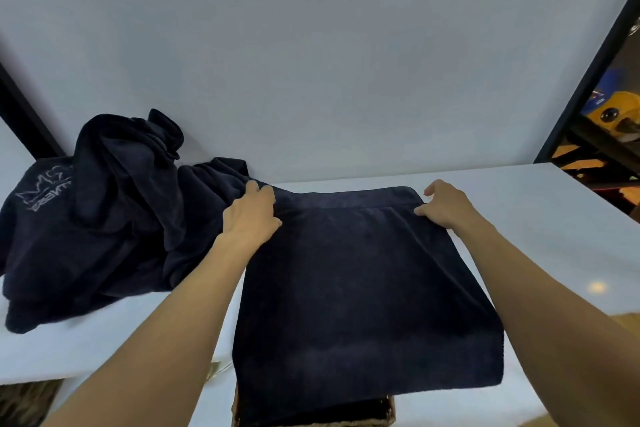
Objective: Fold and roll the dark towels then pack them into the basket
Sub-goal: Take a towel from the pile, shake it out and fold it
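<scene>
1 flat towel (363, 288), 1 heap (104, 225) — 2 hands (251, 215) (446, 206), 1 basket (390, 409)

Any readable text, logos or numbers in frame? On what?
"NESS", upside down, start hidden in folds: grey lettering on the towel pile.
Larger grey logo above it: creased, unreadable.
Blue and yellow object, far right: markings too blurred.
Folded towel: no text.

Open tabletop (554, 218) right of folded towel (363, 288); crumpled heap (104, 218) left.
</scene>
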